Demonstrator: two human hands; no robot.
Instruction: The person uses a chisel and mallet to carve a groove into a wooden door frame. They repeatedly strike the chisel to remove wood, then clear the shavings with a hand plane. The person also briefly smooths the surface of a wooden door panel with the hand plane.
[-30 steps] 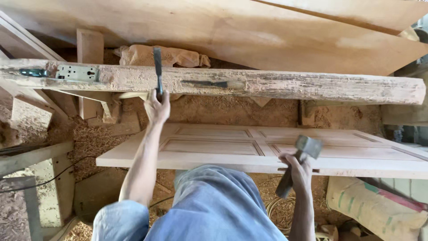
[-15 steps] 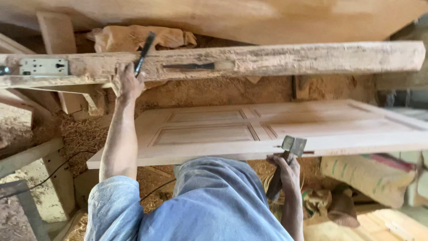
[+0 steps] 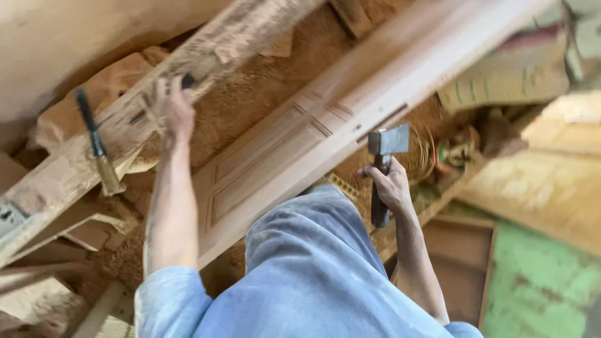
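Observation:
My left hand [image 3: 172, 109] reaches up to a rough wooden beam [image 3: 56, 178] and rests on it with fingers spread, beside a dark slot cut in the wood. A chisel [image 3: 95, 141] with a dark blade and pale handle lies loose on the beam, left of that hand. My right hand [image 3: 389, 184] is lower right, closed around the dark handle of a hammer [image 3: 388, 141] whose metal head points up. A pale panelled door [image 3: 282, 150] lies flat between the two hands, below the beam. My blue-trousered legs fill the bottom middle.
Sawdust covers the floor under the beam and door. A metal lock plate [image 3: 9, 216] is set in the beam's left end. A sack [image 3: 513, 69] lies at upper right, a green surface [image 3: 544, 281] at lower right, and wood offcuts at lower left.
My left hand let go of the chisel, which now lies on the beam, and moved right along the beam. The view has tilted sharply. My right hand raised the hammer a little.

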